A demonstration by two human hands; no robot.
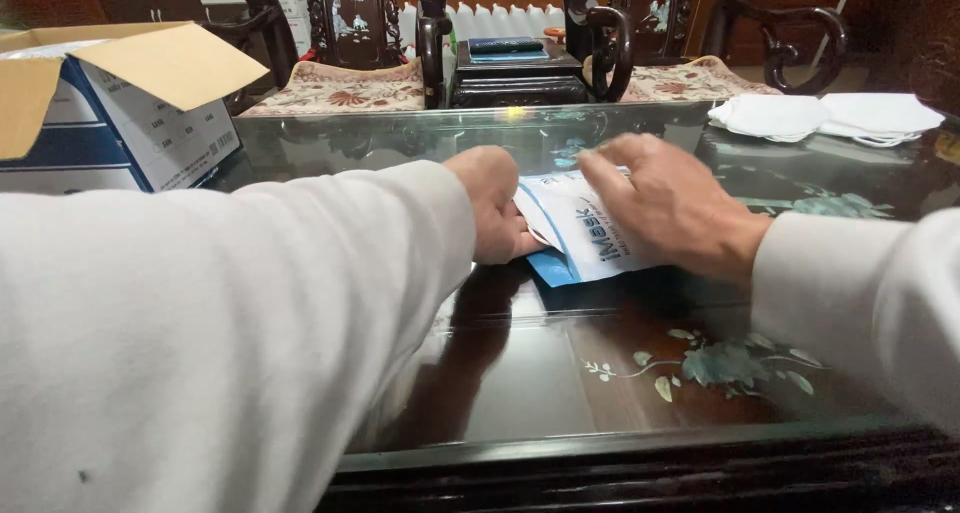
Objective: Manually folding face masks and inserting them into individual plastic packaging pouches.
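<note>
Both hands on blue-white mask pouch (585,235), table centre. Left hand (497,208) fisted, pinching pouch's 9 o'clock edge; right hand (665,205) fingers spread, pressing flat. Loose white masks (822,115) stacked at 2 o'clock, unpacked; open carton (105,103) at 10 o'clock.

open cardboard box (120,103), stack of white masks (825,116), carved wooden chairs (350,18)

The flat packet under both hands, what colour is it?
The packet is white with blue edges, best seen in the head view.
</note>
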